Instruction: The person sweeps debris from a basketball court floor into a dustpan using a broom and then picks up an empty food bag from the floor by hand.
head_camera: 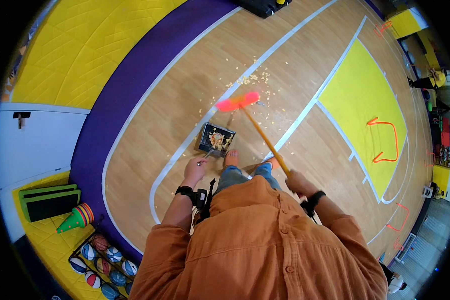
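My left hand (pixel 195 169) is closed on the metal handle of a black dustpan (pixel 216 139), which stands on the wood-patterned floor by my feet. Scraps and a round, colourful piece lie inside the pan. In my right hand (pixel 299 182) is the orange stick of a broom (pixel 264 135). The pink-red broom head (pixel 239 101), slightly blurred, is on or just above the floor beyond the dustpan. Pale flakes (pixel 253 78) are scattered around it, thickest on its far side, across a white court line.
A rack of basketballs (pixel 103 266), green cones (pixel 72 221) and a white door (pixel 37 138) are at the left. Orange bent hurdles (pixel 395 140) stand on and beyond the yellow court area at the right. A person (pixel 435 79) is far off at the right.
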`<state>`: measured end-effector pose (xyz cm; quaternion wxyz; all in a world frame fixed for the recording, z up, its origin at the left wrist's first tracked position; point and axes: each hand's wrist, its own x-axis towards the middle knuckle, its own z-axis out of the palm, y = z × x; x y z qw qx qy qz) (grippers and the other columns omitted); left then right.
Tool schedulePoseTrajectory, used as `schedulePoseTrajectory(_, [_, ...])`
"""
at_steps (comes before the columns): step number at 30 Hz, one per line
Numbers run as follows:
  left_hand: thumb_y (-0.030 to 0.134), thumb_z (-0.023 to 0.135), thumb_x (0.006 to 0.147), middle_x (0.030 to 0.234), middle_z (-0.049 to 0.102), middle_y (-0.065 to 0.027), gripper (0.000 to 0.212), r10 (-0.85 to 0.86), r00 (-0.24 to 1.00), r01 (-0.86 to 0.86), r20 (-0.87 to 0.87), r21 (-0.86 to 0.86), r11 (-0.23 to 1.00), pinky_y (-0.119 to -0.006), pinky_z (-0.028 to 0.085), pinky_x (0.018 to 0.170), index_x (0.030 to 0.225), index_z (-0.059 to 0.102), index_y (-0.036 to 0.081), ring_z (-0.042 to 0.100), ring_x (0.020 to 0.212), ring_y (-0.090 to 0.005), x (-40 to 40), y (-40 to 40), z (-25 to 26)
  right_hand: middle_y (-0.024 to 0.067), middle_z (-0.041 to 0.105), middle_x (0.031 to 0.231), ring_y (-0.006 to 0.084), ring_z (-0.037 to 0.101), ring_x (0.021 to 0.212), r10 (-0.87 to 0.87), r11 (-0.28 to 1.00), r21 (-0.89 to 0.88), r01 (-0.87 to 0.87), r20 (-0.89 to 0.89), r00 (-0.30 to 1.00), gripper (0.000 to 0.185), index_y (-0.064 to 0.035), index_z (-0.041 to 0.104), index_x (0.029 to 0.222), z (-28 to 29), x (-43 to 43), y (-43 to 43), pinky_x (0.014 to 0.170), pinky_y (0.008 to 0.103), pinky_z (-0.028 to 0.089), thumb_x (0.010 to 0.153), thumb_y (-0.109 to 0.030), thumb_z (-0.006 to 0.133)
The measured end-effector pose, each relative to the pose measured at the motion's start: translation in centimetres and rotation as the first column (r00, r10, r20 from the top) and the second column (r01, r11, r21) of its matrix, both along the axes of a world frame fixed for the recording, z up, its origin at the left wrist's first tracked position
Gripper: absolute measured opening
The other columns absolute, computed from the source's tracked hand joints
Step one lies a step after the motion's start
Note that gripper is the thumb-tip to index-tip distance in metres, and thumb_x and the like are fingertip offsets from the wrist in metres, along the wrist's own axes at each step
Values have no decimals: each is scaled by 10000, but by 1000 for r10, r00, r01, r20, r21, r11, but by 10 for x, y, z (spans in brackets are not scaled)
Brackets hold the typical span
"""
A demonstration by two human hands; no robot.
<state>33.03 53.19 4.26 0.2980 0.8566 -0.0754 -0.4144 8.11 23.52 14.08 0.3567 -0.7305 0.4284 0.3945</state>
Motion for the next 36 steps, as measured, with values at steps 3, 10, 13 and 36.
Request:
schedulePoseTrajectory(3, [162,552,834,660,606,-71,136,39,999,-38,12,-59,998,-313,454,439,895,667,123,551,446,-177,0,9,-5,142,564,619,238,549,460,21,985,174,-8,-73,997,224,21,509,908,49,-38,2,384,356,437,829,-188,510])
schedulePoseTrajectory(10, [159,554,841,615,539,-49,148,179,981,-184,-80,-59,981,-290,481,382,914,663,91,539,445,-157,-3,18,14,-5,439,544,81,365,388,-467,706,539,459,-133,874,145,-51,485,821,93,-64,-31,355,235,297,869,-181,525])
schedulePoseTrajectory(13, [158,549,847,614,546,-56,152,193,978,-196,-74,-31,980,-296,481,382,921,664,93,547,442,-163,-13,24,9,12,464,557,107,412,395,-301,904,331,269,50,952,167,-32,509,822,82,-28,-36,361,256,341,846,-191,556])
schedulePoseTrajectory(36, [156,560,842,745,589,-68,162,292,950,-295,-115,-13,955,-313,524,418,934,663,73,583,545,-182,-5,43,10,39,491,580,116,475,463,-65,885,448,126,-149,987,250,11,544,895,77,-33,2,375,269,358,819,-228,556])
